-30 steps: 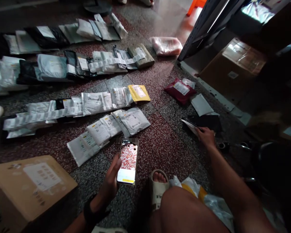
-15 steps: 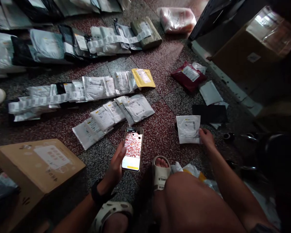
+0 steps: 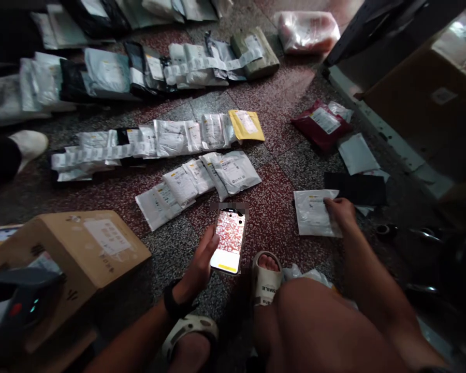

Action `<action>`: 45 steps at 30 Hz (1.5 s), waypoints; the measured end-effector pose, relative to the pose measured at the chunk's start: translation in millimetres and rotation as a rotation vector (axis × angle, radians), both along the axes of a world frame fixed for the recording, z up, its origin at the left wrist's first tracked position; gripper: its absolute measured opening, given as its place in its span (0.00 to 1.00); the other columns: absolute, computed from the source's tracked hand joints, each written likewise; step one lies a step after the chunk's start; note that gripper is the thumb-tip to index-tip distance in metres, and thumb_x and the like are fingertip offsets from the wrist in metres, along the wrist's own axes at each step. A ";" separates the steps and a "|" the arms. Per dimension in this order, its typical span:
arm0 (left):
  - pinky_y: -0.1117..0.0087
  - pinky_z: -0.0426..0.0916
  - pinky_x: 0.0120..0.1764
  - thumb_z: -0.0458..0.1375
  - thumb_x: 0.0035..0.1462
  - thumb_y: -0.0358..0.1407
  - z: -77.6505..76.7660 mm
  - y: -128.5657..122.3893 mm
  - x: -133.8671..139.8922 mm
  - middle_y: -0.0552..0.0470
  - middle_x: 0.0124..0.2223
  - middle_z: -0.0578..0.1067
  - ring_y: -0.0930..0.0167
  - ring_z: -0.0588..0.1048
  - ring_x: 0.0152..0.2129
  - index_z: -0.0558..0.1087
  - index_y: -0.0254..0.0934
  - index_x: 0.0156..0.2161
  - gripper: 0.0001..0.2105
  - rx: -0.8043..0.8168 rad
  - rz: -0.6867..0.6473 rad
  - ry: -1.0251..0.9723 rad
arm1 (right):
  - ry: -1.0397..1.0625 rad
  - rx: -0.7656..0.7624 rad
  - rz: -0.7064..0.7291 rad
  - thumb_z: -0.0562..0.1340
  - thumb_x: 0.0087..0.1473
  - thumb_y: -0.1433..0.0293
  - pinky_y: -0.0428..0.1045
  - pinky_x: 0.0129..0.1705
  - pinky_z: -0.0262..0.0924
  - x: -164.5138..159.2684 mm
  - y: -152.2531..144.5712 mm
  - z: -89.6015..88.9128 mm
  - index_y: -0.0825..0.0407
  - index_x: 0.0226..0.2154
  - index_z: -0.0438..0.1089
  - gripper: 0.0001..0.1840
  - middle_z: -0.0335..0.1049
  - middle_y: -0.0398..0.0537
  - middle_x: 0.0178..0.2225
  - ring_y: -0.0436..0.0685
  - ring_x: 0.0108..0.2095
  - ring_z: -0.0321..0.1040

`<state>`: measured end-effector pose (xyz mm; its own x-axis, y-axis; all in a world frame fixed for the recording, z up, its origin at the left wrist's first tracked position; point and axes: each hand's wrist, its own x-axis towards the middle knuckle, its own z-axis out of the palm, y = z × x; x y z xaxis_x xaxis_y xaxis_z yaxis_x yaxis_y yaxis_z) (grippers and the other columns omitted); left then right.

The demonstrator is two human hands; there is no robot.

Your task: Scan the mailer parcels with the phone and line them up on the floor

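The left grip [image 3: 202,261] is wrapped around a lit phone [image 3: 229,241], fingers along its left edge, holding it screen-up just above the speckled floor [image 3: 272,171]. The right grip [image 3: 339,211] is curled with its fingertips pressed on the upper right edge of a white mailer [image 3: 312,212], which lies flat on the floor to the right of the phone. Two sandalled feet and a bare knee sit close below the hands. At the left stands a cardboard box [image 3: 97,248] with a label on top, and a dark scanner [image 3: 17,298] rests beside it. Just past the phone is a fanned row of white parcels [image 3: 198,184]. Right of the mailer lies a black bag [image 3: 355,189], then a dark red parcel [image 3: 318,124] further off. Beyond, longer rows of parcels stretch across the floor, one ending in a yellow envelope [image 3: 246,125].
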<state>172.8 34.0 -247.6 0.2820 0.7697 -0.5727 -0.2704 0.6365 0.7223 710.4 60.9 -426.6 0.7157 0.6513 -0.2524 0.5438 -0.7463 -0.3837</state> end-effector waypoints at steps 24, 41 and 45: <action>0.61 0.72 0.48 0.56 0.73 0.56 -3.1 -20.2 16.0 0.43 0.55 0.82 0.57 0.80 0.49 0.72 0.39 0.60 0.24 0.050 -0.040 -0.109 | 1.127 0.243 -0.012 0.76 0.46 0.47 0.49 0.36 0.69 -237.9 11.4 -34.8 0.48 0.43 0.79 0.28 0.83 0.44 0.36 0.57 0.33 0.76; 0.60 0.74 0.47 0.54 0.75 0.55 -4.6 -20.2 15.8 0.41 0.58 0.81 0.54 0.79 0.54 0.71 0.40 0.61 0.23 0.053 -0.057 -0.144 | 1.137 0.263 -0.015 0.76 0.47 0.49 0.48 0.34 0.70 -235.6 10.5 -37.2 0.48 0.42 0.80 0.26 0.84 0.43 0.36 0.55 0.31 0.76; 0.60 0.74 0.48 0.54 0.75 0.55 -6.4 -20.8 16.4 0.41 0.59 0.80 0.54 0.79 0.55 0.70 0.39 0.61 0.23 0.053 -0.054 -0.145 | 1.128 0.254 -0.019 0.76 0.47 0.49 0.48 0.35 0.69 -235.3 10.9 -37.6 0.48 0.41 0.80 0.25 0.83 0.43 0.36 0.56 0.31 0.76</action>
